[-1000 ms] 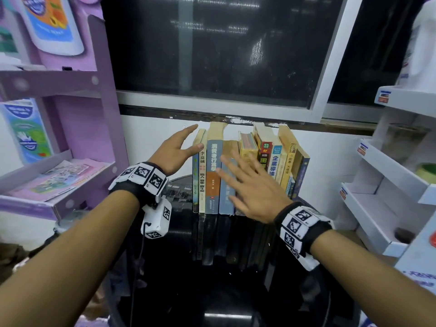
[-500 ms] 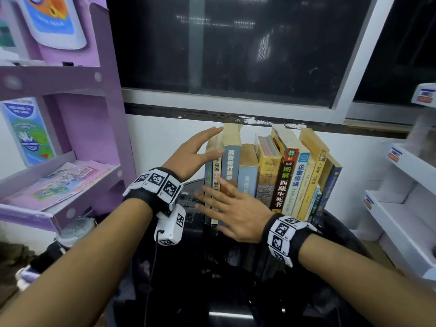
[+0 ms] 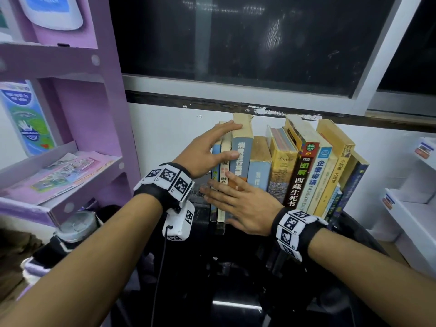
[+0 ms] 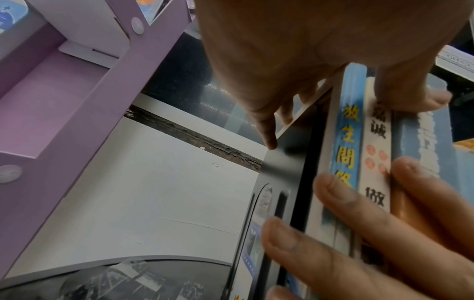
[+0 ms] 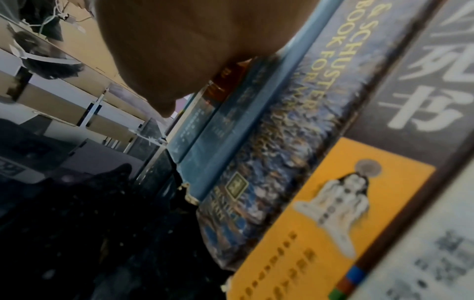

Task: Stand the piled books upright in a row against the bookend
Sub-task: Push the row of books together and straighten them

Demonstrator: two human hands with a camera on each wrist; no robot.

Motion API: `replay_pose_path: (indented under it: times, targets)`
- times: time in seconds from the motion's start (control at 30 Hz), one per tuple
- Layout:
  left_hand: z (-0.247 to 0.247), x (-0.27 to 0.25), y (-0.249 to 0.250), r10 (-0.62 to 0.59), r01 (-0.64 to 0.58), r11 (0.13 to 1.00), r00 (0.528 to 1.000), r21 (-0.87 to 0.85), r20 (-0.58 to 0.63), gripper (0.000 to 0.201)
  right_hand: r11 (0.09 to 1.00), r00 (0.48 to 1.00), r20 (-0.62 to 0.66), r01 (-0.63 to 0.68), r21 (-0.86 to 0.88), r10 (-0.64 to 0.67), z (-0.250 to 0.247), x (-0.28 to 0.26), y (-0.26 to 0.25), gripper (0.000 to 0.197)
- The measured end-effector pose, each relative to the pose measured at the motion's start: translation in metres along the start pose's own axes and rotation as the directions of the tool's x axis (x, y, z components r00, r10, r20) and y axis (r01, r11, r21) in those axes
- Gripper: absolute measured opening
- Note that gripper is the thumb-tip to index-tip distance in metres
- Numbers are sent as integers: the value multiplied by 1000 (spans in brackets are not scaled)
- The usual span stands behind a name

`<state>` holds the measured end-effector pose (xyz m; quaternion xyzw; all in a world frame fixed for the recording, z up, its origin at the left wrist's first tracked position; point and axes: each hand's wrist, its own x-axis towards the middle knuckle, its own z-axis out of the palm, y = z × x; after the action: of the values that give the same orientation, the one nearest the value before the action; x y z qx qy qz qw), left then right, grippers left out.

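The books (image 3: 278, 171) stand upright in a row right of the black bookend (image 4: 279, 174). The left hand (image 3: 203, 152), fingers spread, steadies the leftmost tops; the right hand (image 3: 243, 204) presses flat on the spines. Judged next: squaring the leaning right-end books.

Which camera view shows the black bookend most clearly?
The left wrist view: the bookend stands flat against the leftmost book, beside the left hand. In the head view the hands hide nearly all of it. The right wrist view does not show it.
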<state>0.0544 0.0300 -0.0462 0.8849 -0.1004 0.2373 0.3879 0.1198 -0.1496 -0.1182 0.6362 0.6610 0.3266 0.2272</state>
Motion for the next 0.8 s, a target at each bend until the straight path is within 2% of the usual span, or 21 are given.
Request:
replay_pose_path:
  times: [0.17, 0.4, 0.8]
  targets:
    - [2, 5, -8, 26, -25, 999, 999, -25, 32, 61, 1000, 1000, 12, 11, -29, -10, 4, 2, 2, 75]
    - [3, 7, -11, 58, -60, 997, 998, 47, 30, 60, 1000, 999, 52, 12, -29, -10, 5, 2, 4, 72]
    - [4, 10, -16, 112, -113, 988, 994, 109, 21, 55, 999, 999, 43, 26, -48, -24, 9, 6, 9, 73]
